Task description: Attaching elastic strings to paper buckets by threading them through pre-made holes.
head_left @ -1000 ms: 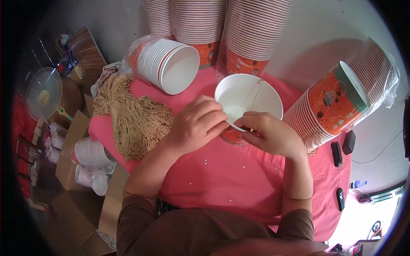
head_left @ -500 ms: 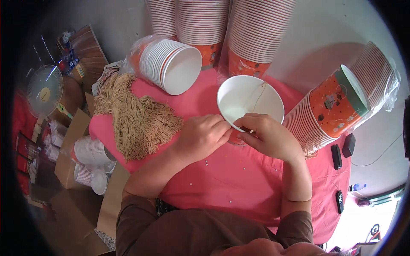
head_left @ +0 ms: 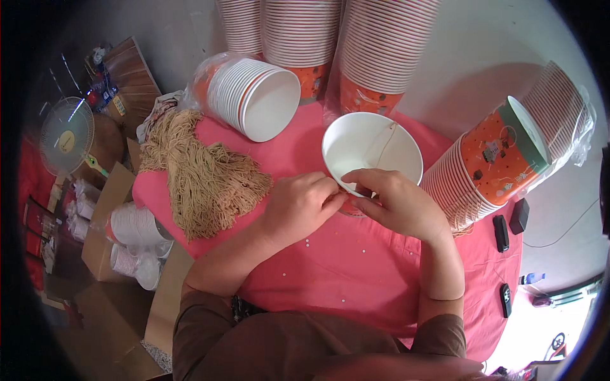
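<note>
A paper bucket [head_left: 348, 146], white inside and orange outside, stands on the table in front of me, its mouth facing up. A thin tan cord [head_left: 385, 147] runs from its far rim down inside. At the near left of the rim, my left hand [head_left: 304, 200] is closed in a pinch; what its fingertips hold is hidden. My right hand [head_left: 401, 203] grips the near rim, its fingers reaching over the edge and its thumb outside. The fingertips of both hands almost meet there.
A bundle of tan cords [head_left: 213, 181] lies at the left. Nested buckets [head_left: 270, 105] lie on their side behind it; tall stacks [head_left: 381, 44] stand at the back. More nested buckets [head_left: 492, 159] lean at the right, near small black devices [head_left: 501, 233]. White beads dot the pink cloth [head_left: 318, 273].
The fingers of both hands have shifted slightly at the bucket's near rim. The bucket and the cord inside it stay almost where they were.
</note>
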{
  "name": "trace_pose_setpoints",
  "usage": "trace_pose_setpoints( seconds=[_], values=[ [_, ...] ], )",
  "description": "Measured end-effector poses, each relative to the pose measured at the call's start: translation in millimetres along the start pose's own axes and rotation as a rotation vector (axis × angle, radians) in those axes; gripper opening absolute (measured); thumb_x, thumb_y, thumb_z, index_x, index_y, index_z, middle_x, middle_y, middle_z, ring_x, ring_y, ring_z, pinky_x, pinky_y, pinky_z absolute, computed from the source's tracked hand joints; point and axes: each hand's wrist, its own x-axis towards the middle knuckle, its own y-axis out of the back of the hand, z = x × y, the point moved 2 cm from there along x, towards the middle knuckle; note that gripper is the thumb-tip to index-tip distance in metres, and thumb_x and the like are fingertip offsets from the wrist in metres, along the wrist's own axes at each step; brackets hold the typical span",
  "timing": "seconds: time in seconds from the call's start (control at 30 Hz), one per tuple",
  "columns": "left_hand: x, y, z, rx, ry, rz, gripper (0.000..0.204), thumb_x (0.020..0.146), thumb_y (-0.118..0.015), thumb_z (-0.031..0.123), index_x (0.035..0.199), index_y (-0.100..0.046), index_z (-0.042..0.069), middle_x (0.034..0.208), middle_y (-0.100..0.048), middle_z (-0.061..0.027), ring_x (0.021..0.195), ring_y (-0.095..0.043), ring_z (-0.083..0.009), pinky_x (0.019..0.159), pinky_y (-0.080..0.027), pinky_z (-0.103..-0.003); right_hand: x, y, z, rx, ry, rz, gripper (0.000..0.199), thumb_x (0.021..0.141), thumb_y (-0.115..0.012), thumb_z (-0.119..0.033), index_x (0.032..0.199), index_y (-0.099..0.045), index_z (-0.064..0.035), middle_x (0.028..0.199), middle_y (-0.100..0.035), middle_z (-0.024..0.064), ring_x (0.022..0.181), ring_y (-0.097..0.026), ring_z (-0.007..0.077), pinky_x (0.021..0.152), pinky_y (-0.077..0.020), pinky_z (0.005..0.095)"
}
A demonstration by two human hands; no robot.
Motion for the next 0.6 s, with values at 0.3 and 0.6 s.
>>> trace_pose_setpoints(
  seconds=[0.3, 0.6],
  values=[
    [-0.9, -4.1, 3.4, 0.062, -0.084, 0.066, 0.015, 0.079, -0.073, 0.015, 0.079, -0.060, 0.008, 0.071, -0.058, -0.0055, 0.062, -0.063, -0.0255, 0.051, -0.051, -0.038, -0.1, -2.4, 1.4, -0.021, -0.008, 0.018, 0.035, 0.086, -0.067, -0.002, 0.120, -0.060, 0.0018, 0.082, -0.067, 0.0172, 0.072, -0.067, 0.0289, 0.068, -0.0525, 0.0371],
    [7.8, 18.5, -4.7, -0.055, 0.039, 0.137, 0.014, 0.073, -0.070, 0.006, 0.075, -0.056, 0.008, 0.066, -0.055, -0.0072, 0.057, -0.061, -0.0264, 0.048, -0.047, -0.039, -3.4, 12.2, -2.1, -0.109, -0.081, -0.001, 0.031, 0.086, -0.073, -0.016, 0.112, -0.065, 0.0005, 0.079, -0.067, 0.0149, 0.069, -0.067, 0.0272, 0.062, -0.0513, 0.0352]
  ],
)
